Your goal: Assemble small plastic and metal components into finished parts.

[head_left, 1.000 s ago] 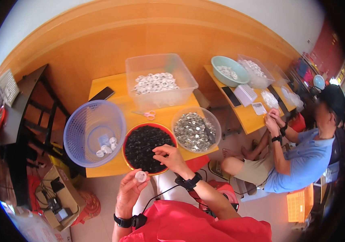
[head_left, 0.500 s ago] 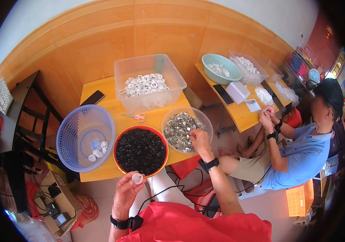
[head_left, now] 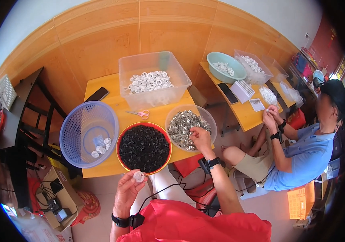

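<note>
Between thumb and fingers, my left hand (head_left: 125, 191) holds up a round white plastic piece (head_left: 139, 176), just in front of the red-rimmed bowl (head_left: 169, 159) of small black parts (head_left: 144, 146). My right hand (head_left: 202, 141) dips its pinched fingertips into a translucent bowl (head_left: 213, 121) heaped with small silvery metal parts (head_left: 182, 123). What those fingertips hold, if anything, is too small to make out. A lilac plastic basket (head_left: 68, 139) with several white round pieces (head_left: 101, 149) at its bottom stands to the left.
Behind the bowls are a clear bin (head_left: 154, 99) of white rings, pink-handled scissors (head_left: 143, 114) and a phone (head_left: 98, 94). At right, a seated co-worker (head_left: 301, 161) handles a small piece beside a second table (head_left: 243, 115). Black cables (head_left: 166, 191) cross near my lap.
The view has shifted slightly. My left hand still holds up the white piece, and my right fingers stay at the metal parts with little visible movement.
</note>
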The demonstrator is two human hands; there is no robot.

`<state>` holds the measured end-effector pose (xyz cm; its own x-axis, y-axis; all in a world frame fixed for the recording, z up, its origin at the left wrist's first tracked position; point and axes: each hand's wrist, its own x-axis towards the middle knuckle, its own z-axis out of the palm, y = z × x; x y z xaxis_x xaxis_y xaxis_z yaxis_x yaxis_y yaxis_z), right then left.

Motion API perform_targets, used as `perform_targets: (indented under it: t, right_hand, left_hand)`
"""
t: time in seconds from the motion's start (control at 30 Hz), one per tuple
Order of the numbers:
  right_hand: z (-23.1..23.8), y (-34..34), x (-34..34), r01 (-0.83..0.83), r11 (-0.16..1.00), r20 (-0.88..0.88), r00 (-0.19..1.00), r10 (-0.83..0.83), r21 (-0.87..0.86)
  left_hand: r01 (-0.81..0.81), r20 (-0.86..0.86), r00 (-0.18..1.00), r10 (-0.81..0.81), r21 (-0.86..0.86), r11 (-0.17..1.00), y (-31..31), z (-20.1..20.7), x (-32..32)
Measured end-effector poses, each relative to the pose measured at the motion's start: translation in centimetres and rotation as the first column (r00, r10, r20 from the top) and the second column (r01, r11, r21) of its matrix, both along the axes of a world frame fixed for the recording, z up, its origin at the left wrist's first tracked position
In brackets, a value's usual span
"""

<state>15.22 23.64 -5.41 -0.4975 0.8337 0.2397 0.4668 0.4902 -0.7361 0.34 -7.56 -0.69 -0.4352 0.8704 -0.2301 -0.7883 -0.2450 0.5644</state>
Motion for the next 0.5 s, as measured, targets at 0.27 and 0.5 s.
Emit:
perform_targets:
  t: [0.27,0.5]
  right_hand:
    - [0.6,0.2,0.7,-0.132,0.893,-0.258,0.966,0.019,-0.430]
    - [1.6,-0.3,0.7,-0.226,0.770,-0.376,0.927,-0.018,-0.596]
  left_hand:
    - [0.001,0.003,1.000,-0.001,0.002,1.000,-0.1,0.1,0.2]
    - [-0.004,0.008,1.000,0.004,0.007,1.000,-0.4,-0.2,0.3]
